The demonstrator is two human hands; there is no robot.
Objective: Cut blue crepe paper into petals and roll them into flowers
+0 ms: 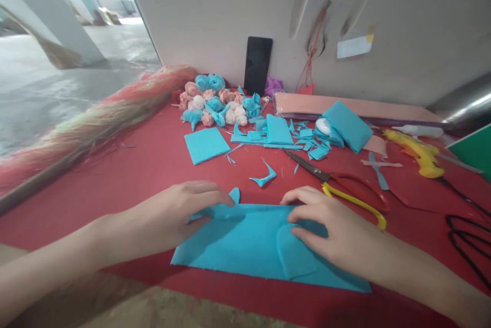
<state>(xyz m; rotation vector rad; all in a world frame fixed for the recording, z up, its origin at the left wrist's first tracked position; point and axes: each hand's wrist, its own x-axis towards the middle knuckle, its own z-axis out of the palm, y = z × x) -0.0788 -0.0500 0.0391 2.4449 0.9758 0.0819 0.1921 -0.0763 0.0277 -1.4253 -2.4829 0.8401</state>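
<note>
A blue paper sheet (245, 246) lies flat near the front edge of the red table, with a smaller rounded blue piece (295, 256) on its right part. My left hand (195, 205) rests at the sheet's upper left, fingers apart and curved over it. On the right, my right hand (314, 215) touches the sheet's upper right, its fingers spread beside the rounded piece. A small blue scrap (235, 195) sits by my left fingertips. Scissors (345, 192) with red and yellow handles lie just beyond my right hand.
Blue scraps (264, 174), a folded blue square (207, 145) and paper flowers (215, 104) lie farther back. A black phone (258, 65) leans on the wall. At the right are a yellow glue gun (418, 154) and black cable (466, 236).
</note>
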